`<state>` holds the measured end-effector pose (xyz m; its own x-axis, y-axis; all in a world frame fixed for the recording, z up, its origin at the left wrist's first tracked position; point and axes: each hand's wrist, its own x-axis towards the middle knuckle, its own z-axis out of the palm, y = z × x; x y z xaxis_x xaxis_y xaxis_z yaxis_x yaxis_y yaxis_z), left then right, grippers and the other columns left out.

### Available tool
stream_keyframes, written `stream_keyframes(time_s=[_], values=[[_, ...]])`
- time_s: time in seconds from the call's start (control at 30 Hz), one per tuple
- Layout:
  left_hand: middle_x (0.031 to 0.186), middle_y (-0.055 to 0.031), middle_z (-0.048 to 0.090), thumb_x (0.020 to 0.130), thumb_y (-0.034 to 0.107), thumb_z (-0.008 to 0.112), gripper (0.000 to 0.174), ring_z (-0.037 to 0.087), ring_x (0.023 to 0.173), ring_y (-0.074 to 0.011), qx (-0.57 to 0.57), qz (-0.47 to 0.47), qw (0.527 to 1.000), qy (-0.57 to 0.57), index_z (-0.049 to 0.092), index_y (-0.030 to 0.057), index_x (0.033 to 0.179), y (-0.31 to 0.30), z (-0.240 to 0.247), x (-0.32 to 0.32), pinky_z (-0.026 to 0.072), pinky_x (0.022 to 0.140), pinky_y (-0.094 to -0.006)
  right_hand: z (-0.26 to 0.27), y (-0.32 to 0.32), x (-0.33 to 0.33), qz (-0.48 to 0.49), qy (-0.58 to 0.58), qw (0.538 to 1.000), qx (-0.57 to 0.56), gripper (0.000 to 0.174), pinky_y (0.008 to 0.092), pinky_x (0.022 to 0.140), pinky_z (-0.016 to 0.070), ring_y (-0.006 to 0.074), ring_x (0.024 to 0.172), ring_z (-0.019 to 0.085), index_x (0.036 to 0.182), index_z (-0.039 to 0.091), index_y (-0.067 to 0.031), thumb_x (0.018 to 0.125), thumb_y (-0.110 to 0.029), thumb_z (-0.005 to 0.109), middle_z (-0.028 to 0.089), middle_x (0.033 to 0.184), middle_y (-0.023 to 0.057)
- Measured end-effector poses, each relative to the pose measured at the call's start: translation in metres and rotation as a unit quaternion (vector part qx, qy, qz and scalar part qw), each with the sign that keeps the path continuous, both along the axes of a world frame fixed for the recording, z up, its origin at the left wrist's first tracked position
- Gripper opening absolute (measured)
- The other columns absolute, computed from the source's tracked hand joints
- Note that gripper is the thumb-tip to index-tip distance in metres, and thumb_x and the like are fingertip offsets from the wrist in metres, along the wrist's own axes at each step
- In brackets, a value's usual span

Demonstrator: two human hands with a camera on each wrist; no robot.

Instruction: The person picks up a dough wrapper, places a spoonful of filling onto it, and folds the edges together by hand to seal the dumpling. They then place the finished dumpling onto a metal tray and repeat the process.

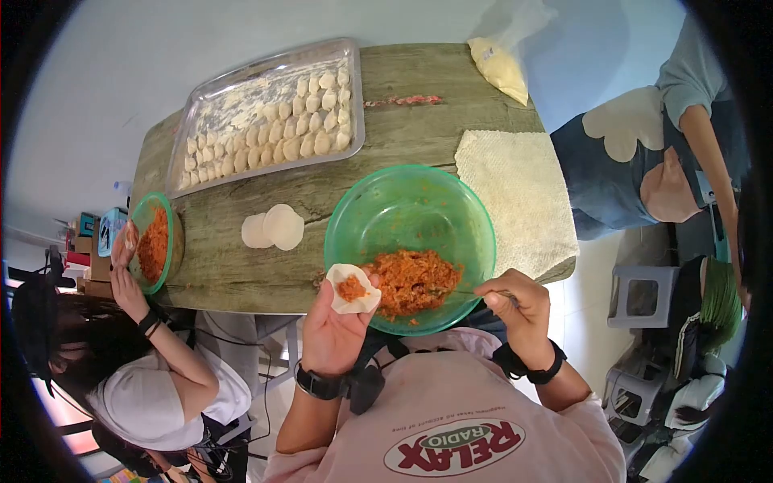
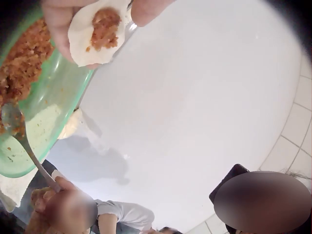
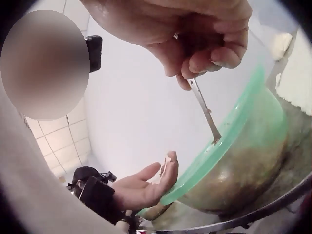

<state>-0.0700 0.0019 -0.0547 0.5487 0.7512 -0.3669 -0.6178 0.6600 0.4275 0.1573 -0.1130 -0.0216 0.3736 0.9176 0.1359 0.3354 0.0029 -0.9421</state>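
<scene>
My left hand (image 1: 334,336) holds a round dough wrapper (image 1: 355,299) on its fingers, at the near left rim of a green bowl (image 1: 411,181). Orange-red filling (image 1: 352,288) lies on the middle of the wrapper. In my right hand (image 1: 519,314) a metal spoon (image 2: 34,158) is gripped by its handle; its bowl end touches the filling mass (image 1: 415,278) inside the green bowl, as the left wrist view shows. The right wrist view has the fingers (image 3: 214,61) curled round the handle. Two overlapping wrappers (image 1: 283,227) lie left of the bowl.
A metal tray (image 1: 354,145) of dumplings stands at the back left. A white cloth (image 1: 519,201) lies right of the bowl, a bag (image 1: 499,71) behind it. At the left, another person's hands (image 1: 127,282) are by a second green bowl (image 1: 171,258). Someone stands at the right.
</scene>
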Motion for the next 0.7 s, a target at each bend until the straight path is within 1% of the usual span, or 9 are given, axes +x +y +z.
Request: stream_keyframes(time_s=[0.07,0.2,0.27,0.4,0.5,0.57,0.6,0.67,0.7], values=[[0.124,-0.0133,0.051,0.098,0.031,0.037,0.039,0.049,0.117,-0.0272,-0.002,0.001,1.000,0.001,0.044,0.0045,0.125,-0.001,-0.002,-0.001,0.0415,0.098,-0.0424,0.003,-0.001,0.001,0.005,-0.046,0.998,-0.051,0.012,0.0264,0.057,0.0411,0.0182,0.062,0.054,0.086,0.065,0.0001,0.084,-0.011,0.063,0.059,0.072,0.0101],[0.124,-0.0126,0.052,0.097,0.031,0.038,0.038,0.050,0.117,-0.0272,-0.003,0.007,1.000,0.001,0.046,0.0048,0.124,-0.002,-0.003,0.000,0.0425,0.097,-0.0425,-0.002,-0.004,-0.001,0.011,-0.040,0.997,-0.062,0.012,0.0262,0.057,0.0409,0.0169,0.062,0.053,0.085,0.065,0.0009,0.083,-0.011,0.063,0.060,0.072,0.0090],[0.124,-0.0126,0.052,0.097,0.030,0.039,0.038,0.050,0.117,-0.0270,-0.001,0.007,1.000,-0.002,0.046,0.0048,0.124,-0.002,-0.003,0.000,0.0425,0.097,-0.0424,-0.004,-0.006,-0.002,-0.017,0.038,0.998,-0.043,0.012,0.0262,0.058,0.0411,0.0159,0.063,0.053,0.085,0.065,0.0015,0.083,-0.010,0.063,0.060,0.072,0.0080],[0.123,-0.0123,0.053,0.097,0.029,0.040,0.037,0.050,0.116,-0.0268,-0.003,0.013,1.000,0.002,0.046,0.0047,0.124,-0.003,-0.004,0.000,0.0427,0.097,-0.0423,-0.009,-0.007,-0.001,-0.007,0.059,0.997,-0.054,0.013,0.0265,0.058,0.0415,0.0158,0.063,0.053,0.085,0.065,0.0014,0.084,-0.011,0.063,0.060,0.072,0.0080],[0.122,-0.0120,0.053,0.097,0.029,0.040,0.037,0.050,0.115,-0.0267,0.000,0.012,1.000,-0.004,0.046,0.0043,0.124,-0.003,-0.004,0.001,0.0429,0.096,-0.0420,-0.013,-0.007,-0.001,0.012,0.088,0.995,-0.056,0.016,0.0245,0.058,0.0410,0.0130,0.062,0.052,0.085,0.066,0.0016,0.085,-0.014,0.062,0.060,0.072,0.0061],[0.122,-0.0121,0.053,0.097,0.029,0.040,0.037,0.050,0.115,-0.0268,0.002,0.012,1.000,-0.006,0.046,0.0041,0.124,-0.003,-0.005,0.001,0.0431,0.096,-0.0420,-0.014,-0.007,-0.003,0.007,0.174,0.981,-0.087,0.020,0.0213,0.055,0.0403,0.0093,0.061,0.051,0.086,0.066,0.0011,0.088,-0.018,0.060,0.059,0.072,0.0037],[0.122,-0.0122,0.053,0.097,0.029,0.040,0.037,0.050,0.115,-0.0269,0.004,0.010,1.000,-0.008,0.046,0.0039,0.123,-0.003,-0.005,0.001,0.0432,0.096,-0.0419,-0.015,-0.007,-0.003,0.008,0.173,0.981,-0.087,0.020,0.0213,0.055,0.0403,0.0093,0.061,0.051,0.086,0.066,0.0011,0.088,-0.018,0.060,0.059,0.072,0.0037],[0.122,-0.0123,0.053,0.097,0.029,0.040,0.037,0.050,0.115,-0.0270,0.001,0.014,1.000,-0.008,0.046,0.0038,0.123,-0.004,-0.006,0.001,0.0434,0.096,-0.0420,-0.020,-0.007,-0.002,-0.029,0.241,0.965,-0.102,0.022,0.0190,0.052,0.0393,0.0071,0.057,0.049,0.086,0.065,0.0011,0.089,-0.020,0.059,0.058,0.069,0.0022],[0.121,-0.0124,0.053,0.097,0.029,0.040,0.037,0.050,0.115,-0.0270,-0.002,0.017,1.000,-0.008,0.046,0.0037,0.123,-0.004,-0.006,0.001,0.0436,0.096,-0.0421,-0.022,-0.006,-0.002,-0.028,0.241,0.965,-0.102,0.022,0.0190,0.052,0.0393,0.0071,0.057,0.049,0.086,0.065,0.0011,0.089,-0.020,0.059,0.058,0.069,0.0022]])
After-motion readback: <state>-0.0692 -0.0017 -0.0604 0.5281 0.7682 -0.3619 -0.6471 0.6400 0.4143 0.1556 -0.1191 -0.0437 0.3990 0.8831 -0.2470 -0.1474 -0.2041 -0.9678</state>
